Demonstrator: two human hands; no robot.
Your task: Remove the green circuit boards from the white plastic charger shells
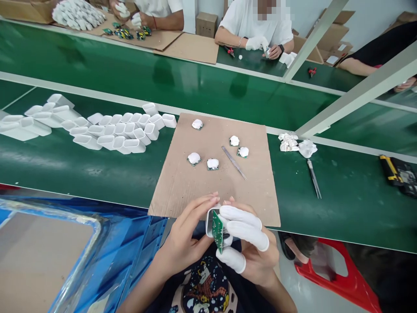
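My left hand (185, 241) is closed round a white plastic housing (209, 224), its open end turned to the right. My right hand (252, 241), with white cots on the thumb and two fingers, grips a green circuit board (217, 232). The board stands on edge right at the housing's opening; whether it has entered is hard to tell. Beyond my hands lies a cardboard sheet (176, 191). On it are several small boards topped with white blobs, such as this board (213, 164), and metal tweezers (234, 163).
Several white housings (120, 130) stand on the green bench to the left. Crumpled white material (288, 142) and another metal tool (313, 178) lie right of the cardboard. A slanted metal post (352, 95) rises at right. Blue crate (130, 256) at lower left; co-workers sit across.
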